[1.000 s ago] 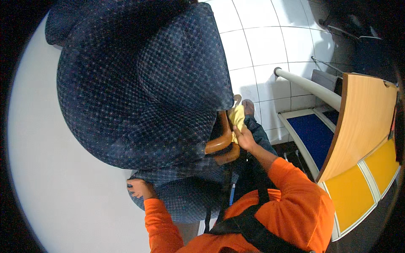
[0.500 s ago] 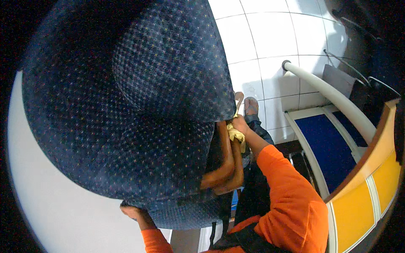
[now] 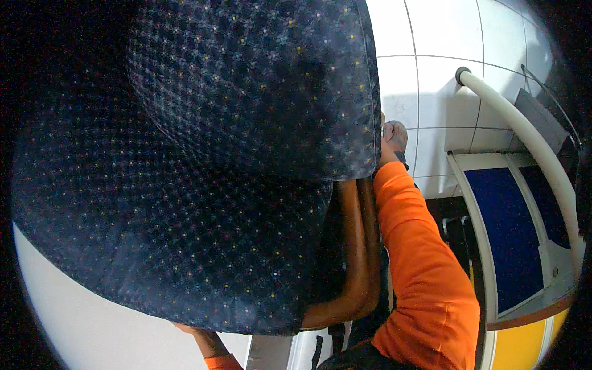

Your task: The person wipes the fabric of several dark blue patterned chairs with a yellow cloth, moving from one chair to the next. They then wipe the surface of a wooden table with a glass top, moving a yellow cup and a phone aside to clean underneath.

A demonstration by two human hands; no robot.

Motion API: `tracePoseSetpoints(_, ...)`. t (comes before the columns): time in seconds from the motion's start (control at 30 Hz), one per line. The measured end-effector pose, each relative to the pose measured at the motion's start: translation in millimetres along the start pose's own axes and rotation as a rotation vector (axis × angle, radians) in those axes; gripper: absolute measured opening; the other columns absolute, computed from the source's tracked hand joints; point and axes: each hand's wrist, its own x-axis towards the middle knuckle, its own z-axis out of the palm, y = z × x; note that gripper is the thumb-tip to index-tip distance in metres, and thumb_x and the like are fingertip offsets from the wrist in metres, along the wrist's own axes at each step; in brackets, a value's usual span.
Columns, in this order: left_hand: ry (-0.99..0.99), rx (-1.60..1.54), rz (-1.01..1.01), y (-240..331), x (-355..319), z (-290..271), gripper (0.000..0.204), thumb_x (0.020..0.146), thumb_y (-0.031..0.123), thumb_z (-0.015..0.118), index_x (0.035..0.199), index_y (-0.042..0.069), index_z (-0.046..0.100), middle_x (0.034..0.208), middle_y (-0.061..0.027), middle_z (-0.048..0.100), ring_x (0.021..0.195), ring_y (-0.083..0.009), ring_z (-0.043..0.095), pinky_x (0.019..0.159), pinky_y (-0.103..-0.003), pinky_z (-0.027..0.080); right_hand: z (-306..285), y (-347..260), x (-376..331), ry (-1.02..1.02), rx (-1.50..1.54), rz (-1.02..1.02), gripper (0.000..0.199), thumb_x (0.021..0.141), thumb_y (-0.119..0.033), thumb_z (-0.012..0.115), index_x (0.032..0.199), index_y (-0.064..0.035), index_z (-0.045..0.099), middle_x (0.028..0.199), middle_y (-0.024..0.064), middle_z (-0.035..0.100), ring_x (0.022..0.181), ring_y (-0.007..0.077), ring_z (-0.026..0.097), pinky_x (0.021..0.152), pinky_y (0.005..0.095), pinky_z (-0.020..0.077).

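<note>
A dark blue upholstered chair with small pale and yellow specks fills the left and middle of the view. Along its right side runs a curved brown wooden armrest. At the chair's lower left edge my left hand grips the rim, its fingertips tucked out of sight beneath the fabric. My right arm, in an orange sleeve, reaches up past the armrest. Only part of my right hand shows, beside the right edge of the upper cushion. Its fingers are hidden by the cushion, and no cloth is visible now.
A foot stands on the white tiled floor just beyond my right hand. To the right is a curved pale metal tube above a blue panel. A yellow panel lies lower right. A white surface is at lower left.
The chair appears larger and extends farther right. My right hand has moved farther up behind the cushion's edge; the yellow cloth it held at the armrest is now hidden. My left hand is lower in view.
</note>
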Motion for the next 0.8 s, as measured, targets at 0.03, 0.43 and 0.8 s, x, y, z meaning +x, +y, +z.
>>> tracePoseSetpoints(0.03,0.002,0.075,0.025,-6,8,-10,0.04,0.078,0.023,0.067,0.1,-0.007,0.053,0.092,-0.02,0.064,0.074,-0.0246,0.062,0.068,-0.04,0.056,3,-3,-7,-0.047,0.085,-0.002,0.031,0.087,-0.017,0.061,0.115,-0.0021,0.06,0.101,0.0148,0.066,0.092,0.0297,0.064,0.079,0.0386,0.0505)
tracePoseSetpoints(0.43,0.087,0.515,0.125,-31,36,-50,0.033,0.086,0.027,0.055,0.093,-0.004,0.055,0.095,-0.0196,0.062,0.074,-0.0254,0.061,0.069,-0.038,0.055,22,-157,-132,-0.153,0.341,0.412,0.026,0.091,-0.01,0.055,0.112,0.0043,0.057,0.099,0.0092,0.065,0.082,0.0181,0.062,0.07,0.0332,0.0503)
tracePoseSetpoints(0.8,0.143,0.516,0.059,2,1,-25,0.04,0.086,0.033,0.05,0.098,-0.005,0.055,0.096,-0.02,0.061,0.081,-0.0314,0.059,0.074,-0.045,0.05,-2,-236,-249,-0.381,-0.083,0.083,0.027,0.078,-0.002,0.05,0.099,0.0004,0.068,0.084,0.0074,0.068,0.079,0.0121,0.062,0.072,0.0286,0.0497)
